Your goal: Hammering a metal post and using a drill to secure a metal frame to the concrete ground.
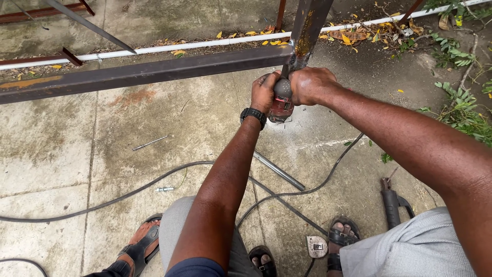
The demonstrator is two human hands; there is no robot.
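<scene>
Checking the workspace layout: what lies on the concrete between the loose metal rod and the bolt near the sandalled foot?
In the head view, a black cable crosses the concrete between the metal rod and the bolt; otherwise bare.

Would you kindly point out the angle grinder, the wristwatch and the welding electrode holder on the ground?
angle grinder (281,105), head view, on its red body between the hands.
wristwatch (253,115), head view, on the black case at the left wrist.
welding electrode holder (391,202), head view, on its dark handle.

hands (287,90): 2 | grinder (281,105): 1 | steel beams (143,73): 2 | sandalled feet (141,246): 3 | cables (118,197): 2
</scene>
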